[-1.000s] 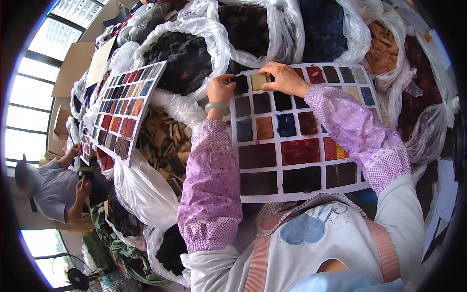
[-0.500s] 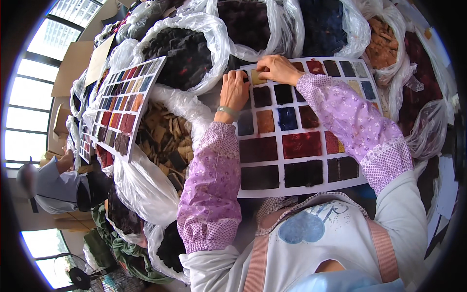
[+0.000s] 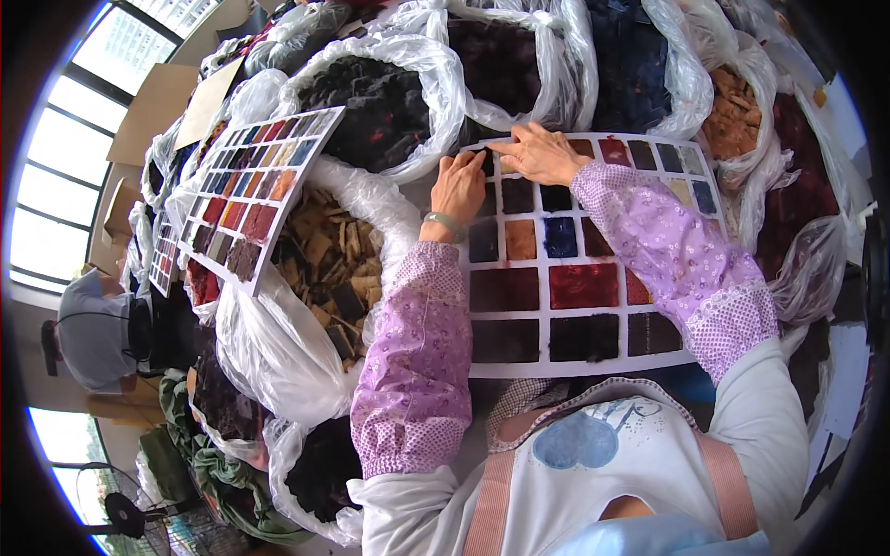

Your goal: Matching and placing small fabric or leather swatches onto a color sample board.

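Observation:
A white sample board (image 3: 504, 370) lies before me, with rows of coloured fabric-like swatches in black, dark red, blue and orange. At its upper left corner my left hand (image 3: 459, 195) has its fingers bent and bunched on a small black swatch (image 3: 488, 163). My right hand (image 3: 541, 154) rests over the top row, index finger stretched left toward that same swatch, and holds nothing I can see. Its palm hides part of the row. A dark brown swatch (image 3: 517, 195) sits just below the hands.
Plastic-lined bags surround the board: one of black pieces (image 3: 366, 107), one of tan pieces (image 3: 320, 250), one of orange-brown pieces (image 3: 732, 102). A second sample board (image 3: 269, 208) leans at left. Beyond it a person (image 3: 97, 334) stands near a fan (image 3: 125, 512).
My right hand has shifted its index finger left, from the tan swatch toward the corner swatch. The left hand stays at the corner. The view has turned slightly; the person at left has turned.

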`<state>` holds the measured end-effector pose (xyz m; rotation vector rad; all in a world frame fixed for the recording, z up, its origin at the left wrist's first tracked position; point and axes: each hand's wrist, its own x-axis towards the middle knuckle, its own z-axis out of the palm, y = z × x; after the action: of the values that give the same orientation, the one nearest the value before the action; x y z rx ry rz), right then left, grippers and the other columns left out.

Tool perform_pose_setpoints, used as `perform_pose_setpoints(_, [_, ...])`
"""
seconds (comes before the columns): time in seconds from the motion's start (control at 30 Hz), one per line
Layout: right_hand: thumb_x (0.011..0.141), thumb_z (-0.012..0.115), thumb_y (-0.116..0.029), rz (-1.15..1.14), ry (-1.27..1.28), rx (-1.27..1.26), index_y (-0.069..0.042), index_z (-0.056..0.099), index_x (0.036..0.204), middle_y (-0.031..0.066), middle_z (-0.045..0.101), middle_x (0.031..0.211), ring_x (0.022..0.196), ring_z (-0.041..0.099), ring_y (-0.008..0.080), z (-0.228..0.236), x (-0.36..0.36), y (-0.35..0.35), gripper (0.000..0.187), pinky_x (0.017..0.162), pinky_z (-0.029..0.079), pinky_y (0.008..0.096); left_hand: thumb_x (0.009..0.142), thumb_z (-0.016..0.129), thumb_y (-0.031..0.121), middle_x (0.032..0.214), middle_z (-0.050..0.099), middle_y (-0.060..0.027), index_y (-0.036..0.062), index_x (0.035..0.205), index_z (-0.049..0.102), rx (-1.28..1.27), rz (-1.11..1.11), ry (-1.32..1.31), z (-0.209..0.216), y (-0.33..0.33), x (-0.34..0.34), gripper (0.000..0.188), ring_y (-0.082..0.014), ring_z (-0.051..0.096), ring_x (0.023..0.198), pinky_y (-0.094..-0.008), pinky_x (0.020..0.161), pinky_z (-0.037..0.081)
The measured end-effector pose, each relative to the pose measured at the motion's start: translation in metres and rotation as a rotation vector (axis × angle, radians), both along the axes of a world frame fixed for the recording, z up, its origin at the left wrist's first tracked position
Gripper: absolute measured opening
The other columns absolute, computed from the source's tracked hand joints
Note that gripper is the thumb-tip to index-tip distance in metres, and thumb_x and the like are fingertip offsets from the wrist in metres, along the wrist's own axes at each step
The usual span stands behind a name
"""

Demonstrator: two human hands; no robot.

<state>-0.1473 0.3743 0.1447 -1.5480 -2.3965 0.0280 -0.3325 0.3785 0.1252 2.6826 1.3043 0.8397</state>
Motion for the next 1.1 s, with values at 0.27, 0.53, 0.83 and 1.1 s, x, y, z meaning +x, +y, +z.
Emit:
perform_pose_setpoints(0.27, [0.083, 0.047, -0.042, -0.015, -0.009, 0.034, -0.027, 0.049, 0.12, 0.0116, 0.048, 0.107, 0.099, 0.049, 0.0292, -0.011, 0.003, 0.011, 0.04, 0.076, 0.047, 0.0444, 0.078, 0.046, 0.012, 0.118, 0.049, -0.0169, 0.005, 0.111, 0.052, -0.265, -0.107, -0.156, 0.0, 0.01, -0.003, 0.034, -0.0308, 0.043, 0.114, -0.037, 0.09, 0.037])
perform_pose_setpoints(0.53, [0.085, 0.043, -0.036, 0.082, -0.072, -0.009, -0.035, 0.046, 0.121, 0.0129, 0.046, 0.102, 0.098, 0.05, 0.0295, -0.003, 0.0, 0.012, 0.036, 0.08, 0.047, 0.0423, 0.079, 0.041, 0.017, 0.124, 0.046, -0.0129, 0.008, 0.121, 0.042, -0.366, -0.09, -0.128, 0.0, 0.011, -0.014, 0.043, -0.0259, 0.04, 0.118, -0.05, 0.093, 0.03])
perform_pose_setpoints(0.83, [0.084, 0.047, -0.026, 0.05, -0.334, 0.017, -0.038, 0.044, 0.121, 0.0114, 0.05, 0.105, 0.095, 0.053, 0.0277, 0.01, -0.008, -0.001, 0.039, 0.071, 0.05, 0.0396, 0.073, 0.054, 0.013, 0.127, 0.043, -0.0153, 0.0191, 0.111, 0.057, 0.129, 0.098, 0.13, 0.072, -0.027, -0.045, 0.039, -0.0301, 0.036, 0.12, -0.0449, 0.093, 0.033])
perform_pose_setpoints(1.1, [0.078, 0.048, -0.018, -0.061, -0.264, -0.343, -0.033, 0.048, 0.121, 0.0119, 0.051, 0.111, 0.106, 0.049, 0.03, 0.047, -0.022, -0.004, 0.045, 0.091, 0.037, 0.0436, 0.08, 0.053, 0.022, 0.119, 0.04, -0.0282, -0.0002, 0.128, 0.032, 0.265, 1.052, -0.715, 0.088, -0.065, -0.333, 0.057, -0.0345, 0.041, 0.11, -0.0397, 0.092, 0.032])
